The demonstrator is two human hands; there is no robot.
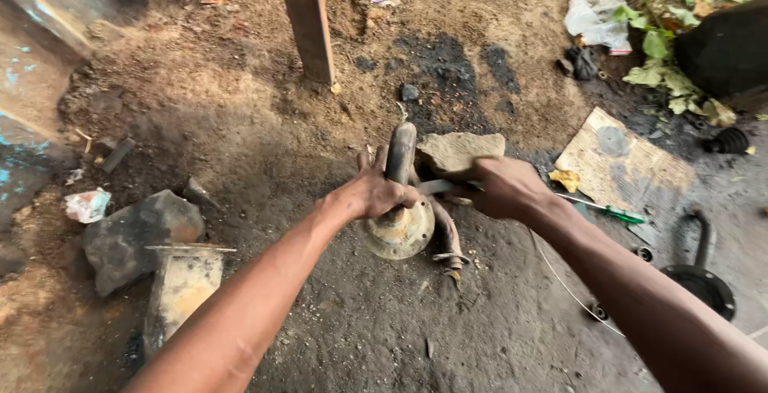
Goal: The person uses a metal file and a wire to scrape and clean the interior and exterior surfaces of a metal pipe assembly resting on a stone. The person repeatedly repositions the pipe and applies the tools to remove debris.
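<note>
Gripped a rusty axle (400, 201) at frame centre on the dirt, left hand (372, 193) closed around its shaft. Held a thin blade (440, 187) in the closed right hand (504, 189), tip against the shaft. Stood against a flat stone (460, 151) just behind. Lay close by: a screwdriver (612, 213) right of centre, a board (624, 165), a post (308, 17) at top, a rock (136, 233) at left.

The dirt ground (240, 121) is oil-stained and littered. A flat stone (458, 153), a dark rock (136, 233), a cardboard scrap (624, 165) and a green-handled screwdriver (608, 211) lie on it.
</note>
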